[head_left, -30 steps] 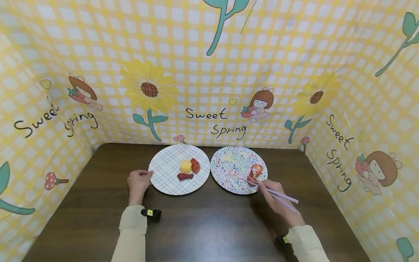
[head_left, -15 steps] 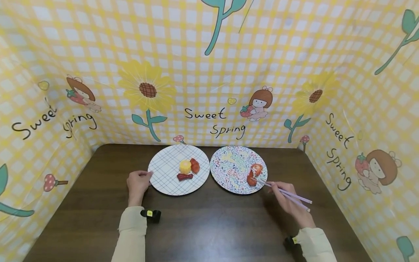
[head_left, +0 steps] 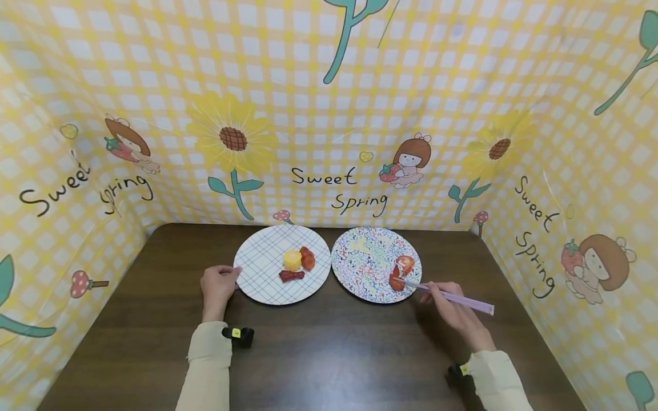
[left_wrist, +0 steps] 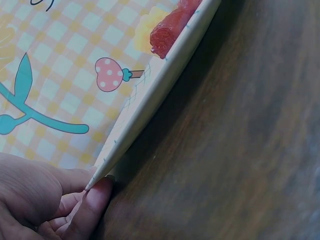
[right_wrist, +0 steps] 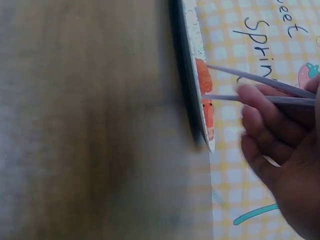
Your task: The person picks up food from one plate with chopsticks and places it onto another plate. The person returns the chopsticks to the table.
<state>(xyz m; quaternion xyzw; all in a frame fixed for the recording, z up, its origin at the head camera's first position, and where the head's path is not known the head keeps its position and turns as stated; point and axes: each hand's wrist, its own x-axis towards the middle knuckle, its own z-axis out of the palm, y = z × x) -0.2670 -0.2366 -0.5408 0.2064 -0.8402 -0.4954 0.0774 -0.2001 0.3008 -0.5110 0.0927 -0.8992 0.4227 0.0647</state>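
Observation:
My left hand pinches the left rim of a white plate with thin grid lines; in the left wrist view the thumb and fingers clasp its edge. On that plate lie a yellow corn-like piece, an orange-red piece and a dark red strip. My right hand holds a pair of lilac chopsticks. Their tips are right at a reddish-brown sausage-like piece on a speckled, multicoloured plate. Beside it lies a red-and-white shrimp-like piece.
Both plates stand side by side near the back of a dark wooden table. Yellow-checked cloth hangs close behind and along both sides. A black wrist camera is strapped at the left sleeve.
My right hand has drawn back to the right, and the chopstick tips have shifted from the sausage-like piece's left side to its right. The chopsticks have come closer together. The left hand stays put.

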